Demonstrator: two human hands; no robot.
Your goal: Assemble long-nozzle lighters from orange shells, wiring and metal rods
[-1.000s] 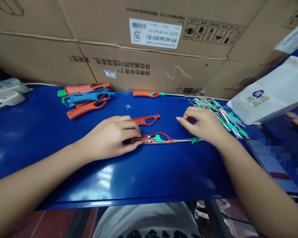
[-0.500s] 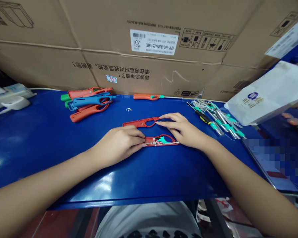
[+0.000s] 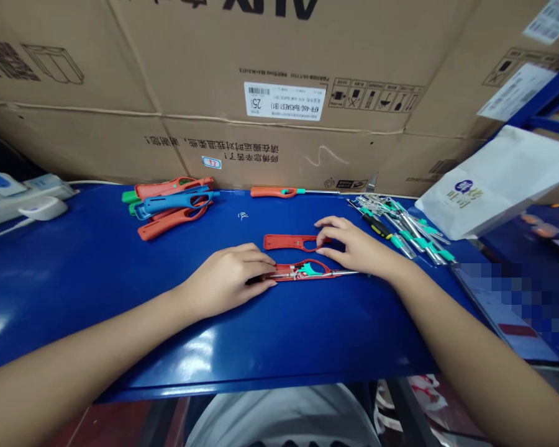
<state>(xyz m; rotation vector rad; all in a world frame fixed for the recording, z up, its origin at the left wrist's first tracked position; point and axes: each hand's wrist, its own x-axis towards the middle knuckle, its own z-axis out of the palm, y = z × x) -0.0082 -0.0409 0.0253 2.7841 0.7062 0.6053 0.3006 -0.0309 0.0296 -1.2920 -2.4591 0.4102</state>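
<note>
My left hand grips the handle end of a red lighter half-shell lying open side up on the blue table. Inside that half sit a green trigger, white wires and a metal tube that sticks out to the right. Just behind it, my right hand pinches the looped end of an empty red lighter cover half. The two halves lie roughly parallel, with a narrow gap between them. My left fingers hide the lower handle end.
An assembled orange lighter lies by the cardboard box. Coloured shells are piled at left. Metal tubes with green triggers and a screwdriver lie at right, beside a white paper bag. Tiny screws rest mid-table.
My right hand has drawn the empty red cover half to the right, now nearly above the filled half. My left hand stays on the filled half. The camera view has tilted up slightly.
</note>
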